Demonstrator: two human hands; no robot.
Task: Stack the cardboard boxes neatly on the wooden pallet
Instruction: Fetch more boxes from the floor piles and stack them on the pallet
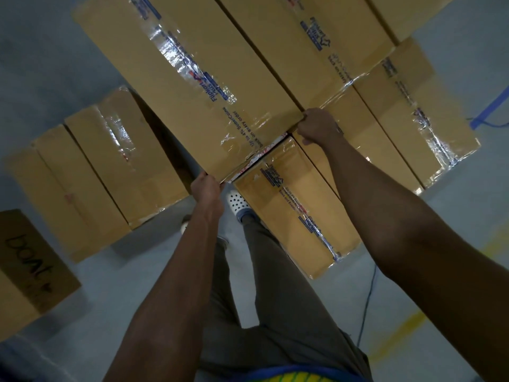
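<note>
A long taped cardboard box (176, 78) fills the upper middle of the head view. My left hand (206, 188) grips its near left corner. My right hand (316, 128) grips its near right corner. The box sits above a lower layer of boxes: one box (297, 205) just below my hands and two more boxes (407, 128) to the right. Another long box (303, 45) lies beside the held one on its right. No pallet wood is visible under the stack.
Three more boxes (91, 172) stand on the grey floor at the left. A darker box with black handwriting (27, 266) sits at the far left. My legs and a white shoe (237, 201) are below. A cable (367, 299) and blue tape (490, 108) lie at the right.
</note>
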